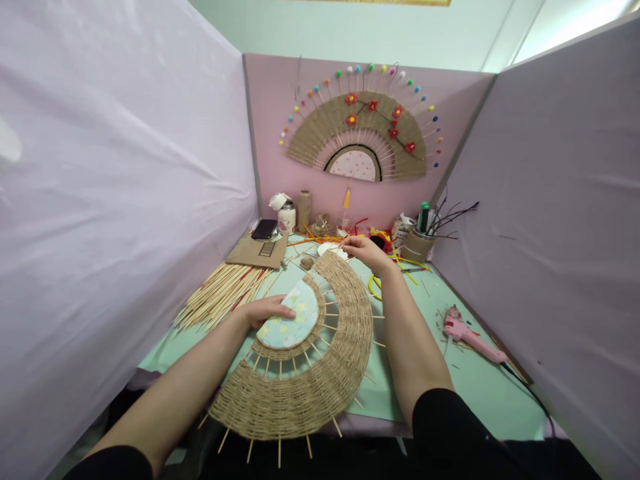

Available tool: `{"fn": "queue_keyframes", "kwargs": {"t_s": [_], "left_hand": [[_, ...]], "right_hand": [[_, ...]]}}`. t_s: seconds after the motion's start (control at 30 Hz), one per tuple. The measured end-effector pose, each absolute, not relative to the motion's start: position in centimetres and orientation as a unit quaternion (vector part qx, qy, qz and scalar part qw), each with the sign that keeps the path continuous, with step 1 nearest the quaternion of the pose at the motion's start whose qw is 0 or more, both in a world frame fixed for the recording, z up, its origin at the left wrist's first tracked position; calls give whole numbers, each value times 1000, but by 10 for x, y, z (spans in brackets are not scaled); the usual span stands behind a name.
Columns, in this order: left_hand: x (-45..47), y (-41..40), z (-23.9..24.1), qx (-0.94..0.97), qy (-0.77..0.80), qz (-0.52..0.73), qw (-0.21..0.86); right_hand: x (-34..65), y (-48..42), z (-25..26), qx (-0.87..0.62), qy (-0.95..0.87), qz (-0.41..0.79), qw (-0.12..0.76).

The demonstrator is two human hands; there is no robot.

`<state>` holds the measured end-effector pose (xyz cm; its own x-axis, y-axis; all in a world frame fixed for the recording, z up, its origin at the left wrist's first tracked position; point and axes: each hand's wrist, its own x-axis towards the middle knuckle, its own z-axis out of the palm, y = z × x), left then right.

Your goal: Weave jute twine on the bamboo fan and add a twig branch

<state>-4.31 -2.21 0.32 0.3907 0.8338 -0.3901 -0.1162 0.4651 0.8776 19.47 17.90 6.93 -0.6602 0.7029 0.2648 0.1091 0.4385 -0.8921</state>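
A half-round fan of woven twine on thin sticks (345, 347) lies tilted across the front of the table, its lower edge reaching past the table's edge. Its inner half-disc (295, 319) is covered in pale blue floral cloth. My left hand (270, 310) grips this half-disc, thumb on top and fingers hidden beneath. At the band's far end, my right hand (366, 252) is closed in a pinch beside the stick tips; whatever thin thing it holds is too small to make out. A small ball of twine (307, 263) rests near that end.
Loose sticks (220, 293) and a cardboard piece (260, 251) with a phone (265, 229) lie left. A pink glue gun (473, 339) with its cord lies right. Behind stand jars, a twine spool (304, 211) and a pot of twigs (418, 245). A decorated fan (305, 137) hangs on the back panel.
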Motion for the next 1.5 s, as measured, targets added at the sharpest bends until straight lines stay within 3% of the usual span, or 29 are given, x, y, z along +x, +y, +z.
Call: {"fn": "queue_keyframes", "kwargs": {"t_s": [0.53, 0.97, 1.17, 1.3, 1.43, 1.5], "left_hand": [[-41, -20, 0, 406, 445, 338, 723], [-39, -21, 0, 418, 442, 356, 709], [-30, -21, 3, 425, 467, 364, 685], [-22, -22, 2, 474, 514, 364, 615], [-11, -29, 38, 526, 621, 429, 392], [4, -41, 70, 544, 591, 504, 316]], "right_hand": [[195, 174, 82, -262, -801, 398, 363], [197, 166, 79, -279, -778, 496, 266], [202, 169, 78, -282, -793, 485, 238], [203, 178, 66, -296, -808, 469, 201], [201, 189, 48, -334, -794, 484, 156], [200, 193, 40, -346, -795, 481, 131]]}}
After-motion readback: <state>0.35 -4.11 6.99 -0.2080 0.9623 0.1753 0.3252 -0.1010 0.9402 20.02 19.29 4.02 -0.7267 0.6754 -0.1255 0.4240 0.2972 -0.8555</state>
